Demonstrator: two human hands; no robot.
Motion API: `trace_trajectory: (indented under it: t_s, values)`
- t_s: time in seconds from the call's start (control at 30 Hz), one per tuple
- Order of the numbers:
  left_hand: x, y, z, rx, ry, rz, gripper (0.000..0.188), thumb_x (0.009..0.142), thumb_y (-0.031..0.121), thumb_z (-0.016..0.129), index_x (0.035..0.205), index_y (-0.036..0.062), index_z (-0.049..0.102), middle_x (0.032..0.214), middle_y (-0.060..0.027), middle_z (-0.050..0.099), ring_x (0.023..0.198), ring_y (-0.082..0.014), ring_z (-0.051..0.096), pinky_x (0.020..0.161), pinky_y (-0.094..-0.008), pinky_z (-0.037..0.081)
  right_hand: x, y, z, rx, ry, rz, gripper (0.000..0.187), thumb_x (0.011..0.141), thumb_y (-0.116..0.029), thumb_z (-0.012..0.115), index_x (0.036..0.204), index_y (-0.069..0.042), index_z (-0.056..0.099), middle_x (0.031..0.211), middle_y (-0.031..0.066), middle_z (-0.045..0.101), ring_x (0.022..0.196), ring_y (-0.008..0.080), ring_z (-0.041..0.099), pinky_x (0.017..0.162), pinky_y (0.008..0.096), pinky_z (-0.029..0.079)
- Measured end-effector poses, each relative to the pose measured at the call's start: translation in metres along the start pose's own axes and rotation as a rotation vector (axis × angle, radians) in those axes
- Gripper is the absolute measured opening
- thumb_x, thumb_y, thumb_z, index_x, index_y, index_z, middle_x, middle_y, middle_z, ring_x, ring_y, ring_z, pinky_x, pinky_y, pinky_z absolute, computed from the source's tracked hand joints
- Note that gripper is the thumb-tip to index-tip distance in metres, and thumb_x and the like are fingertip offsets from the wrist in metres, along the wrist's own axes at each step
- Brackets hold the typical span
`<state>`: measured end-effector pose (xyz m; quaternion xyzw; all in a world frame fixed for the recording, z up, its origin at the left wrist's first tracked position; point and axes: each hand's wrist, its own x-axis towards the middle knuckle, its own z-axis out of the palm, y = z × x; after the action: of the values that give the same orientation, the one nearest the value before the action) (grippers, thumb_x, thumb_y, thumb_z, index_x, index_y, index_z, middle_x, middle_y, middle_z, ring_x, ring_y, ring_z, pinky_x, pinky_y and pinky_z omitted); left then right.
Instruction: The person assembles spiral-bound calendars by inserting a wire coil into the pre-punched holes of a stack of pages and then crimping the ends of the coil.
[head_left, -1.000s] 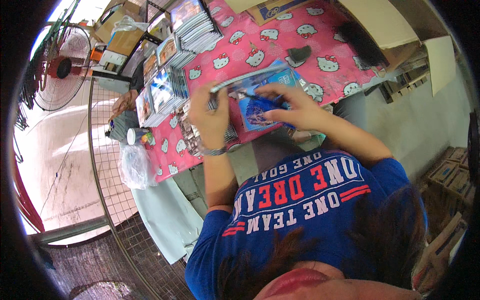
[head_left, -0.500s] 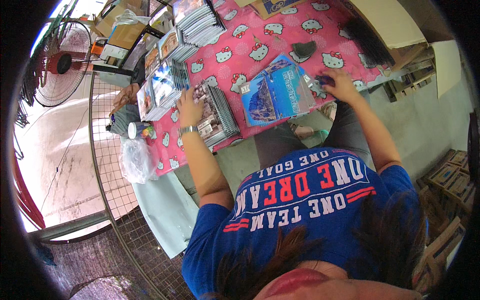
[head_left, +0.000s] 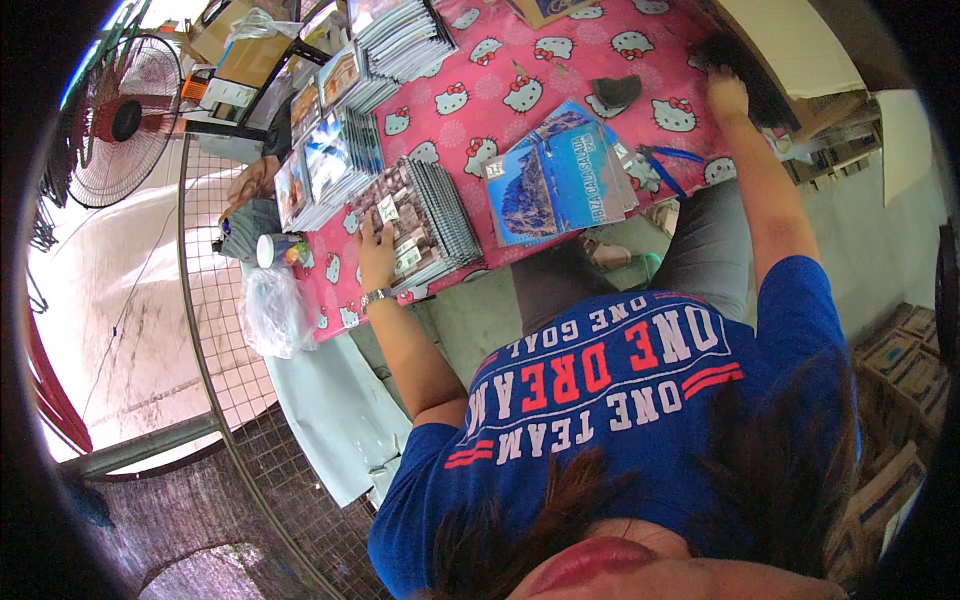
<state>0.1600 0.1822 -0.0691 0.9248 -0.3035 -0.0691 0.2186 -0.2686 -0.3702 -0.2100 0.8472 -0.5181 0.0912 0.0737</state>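
Observation:
My left hand [head_left: 376, 258] lies with its fingers stretched over the near left corner of a stack of spiral-bound books [head_left: 425, 215] with brown picture covers and small white tags. At the far right, my right hand [head_left: 728, 96] reaches to a dark heap of thin black strands, perhaps binding coils [head_left: 742, 72]; its fingertips are blurred against it. Between the hands lies a loose fan of blue seascape cover sheets [head_left: 560, 185]. Blue-handled pliers [head_left: 668, 158] rest at the right edge of these sheets. A dark grey curved piece [head_left: 614, 93] sits just beyond them.
More stacks of picture-covered books [head_left: 340, 150] line the table's left side. The pink patterned tablecloth [head_left: 455, 125] covers the table. An open cardboard box [head_left: 795, 50] stands at the right. A white-lidded jar [head_left: 277, 250], a plastic bag [head_left: 277, 315] and a fan [head_left: 126, 122] are at the left.
My right hand has let go of the pliers, now lying beside the sheets, and moved away to the black strands. My left hand has slid nearer along the book stack.

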Motion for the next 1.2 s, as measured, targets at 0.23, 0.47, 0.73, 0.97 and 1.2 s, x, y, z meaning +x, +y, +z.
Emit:
trace_trajectory:
  t_s: [0.23, 0.47, 0.73, 0.97, 1.2]
  values:
    - [-0.019, 0.072, -0.001, 0.329, 0.357, 0.123, 0.046, 0.088, 0.030, 0.065, 0.128, 0.0075, 0.057, 0.138, -0.0220, 0.047, 0.128, -0.0393, 0.043, 0.105, -0.0468, 0.037, 0.004, -0.013, -0.040, 0.358, 0.366, -0.094, 0.034, 0.092, -0.030, 0.050, 0.114, -0.007, 0.064, 0.109, 0.0179, 0.067, 0.101, 0.0376, 0.063, 0.090, 0.0433, 0.050]
    - [-0.100, 0.218, 0.098, 0.126, -0.137, 1.043, 0.034, 0.078, 0.023, 0.072, 0.107, 0.0069, 0.064, 0.108, -0.0143, 0.065, 0.103, -0.0339, 0.059, 0.089, -0.0441, 0.048, -0.050, -0.091, -0.143, 0.963, 0.079, -0.076, 0.044, 0.099, -0.042, 0.046, 0.119, -0.007, 0.063, 0.114, 0.0194, 0.065, 0.109, 0.0352, 0.061, 0.092, 0.0413, 0.048]
    - [-0.059, 0.250, 0.032, 0.078, -0.482, 0.824, 0.026, 0.083, 0.014, 0.057, 0.107, 0.0054, 0.064, 0.104, -0.0132, 0.066, 0.095, -0.0347, 0.062, 0.085, -0.0424, 0.049, -0.130, -0.120, -0.172, 1.278, -0.014, -0.404, 0.027, 0.093, -0.018, 0.059, 0.118, -0.009, 0.066, 0.095, 0.0125, 0.067, 0.095, 0.0303, 0.062, 0.086, 0.0363, 0.048]
    - [-0.044, 0.273, 0.051, 0.094, 0.121, 0.984, 0.019, 0.087, 0.019, 0.059, 0.100, 0.0071, 0.065, 0.096, -0.0103, 0.066, 0.093, -0.0305, 0.060, 0.084, -0.0427, 0.040, -0.144, -0.143, -0.218, 1.122, -0.028, -0.517, 0.026, 0.091, -0.019, 0.062, 0.116, -0.013, 0.068, 0.103, 0.0069, 0.067, 0.101, 0.0244, 0.058, 0.089, 0.0375, 0.040]
    - [-0.042, 0.272, 0.061, 0.014, 0.166, 1.014, 0.025, 0.083, 0.032, 0.068, 0.095, 0.0102, 0.064, 0.091, -0.0059, 0.065, 0.089, -0.0255, 0.058, 0.086, -0.0397, 0.036, -0.143, -0.150, -0.230, 0.990, 0.110, -0.520, 0.023, 0.086, -0.010, 0.064, 0.108, -0.015, 0.070, 0.106, 0.0033, 0.061, 0.105, 0.0237, 0.055, 0.095, 0.0411, 0.033]
